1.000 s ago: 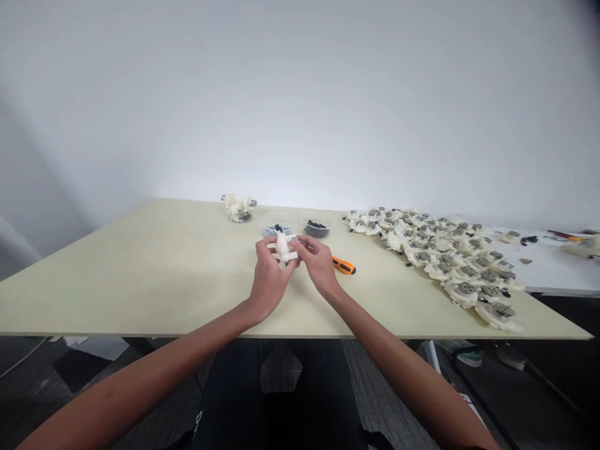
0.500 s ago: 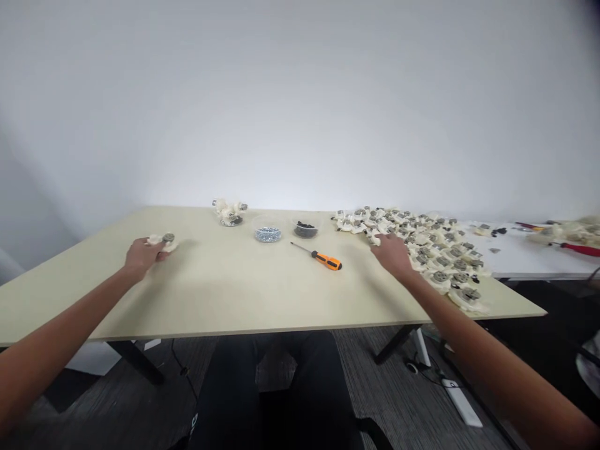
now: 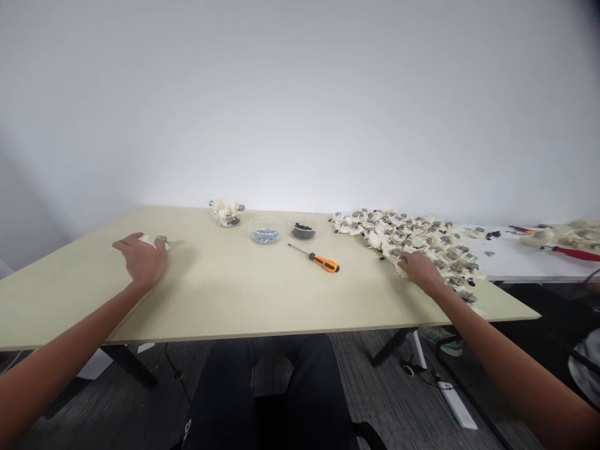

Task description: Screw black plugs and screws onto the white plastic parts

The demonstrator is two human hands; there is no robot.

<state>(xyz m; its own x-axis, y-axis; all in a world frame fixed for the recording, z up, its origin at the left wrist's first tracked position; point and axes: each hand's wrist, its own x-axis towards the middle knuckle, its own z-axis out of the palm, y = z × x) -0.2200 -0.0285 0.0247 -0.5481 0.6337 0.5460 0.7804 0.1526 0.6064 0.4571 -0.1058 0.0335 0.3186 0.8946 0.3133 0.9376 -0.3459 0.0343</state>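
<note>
At the left of the table, my left hand (image 3: 144, 259) is over a cream plastic part with a grey metal piece (image 3: 162, 240). Its fingers are spread around the part, which they partly hide. On the right, my right hand (image 3: 422, 272) is closed with its fingertips on a cream plastic part (image 3: 399, 267) at the near left edge of a large group of similar parts (image 3: 407, 231). Between the hands lies a screwdriver (image 3: 323, 261) with an orange and black handle.
Behind the screwdriver stand a clear bowl of silvery small pieces (image 3: 265, 235) and a bowl of black pieces (image 3: 304, 231). A cluster of cream parts (image 3: 228, 211) sits farther back left. A white table (image 3: 510, 265) adjoins on the right, with a red-handled tool (image 3: 574, 252).
My left hand has opened its fingers around the part at the left. My right hand has moved right and nearer along the edge of the group of parts. The view has shifted slightly.
</note>
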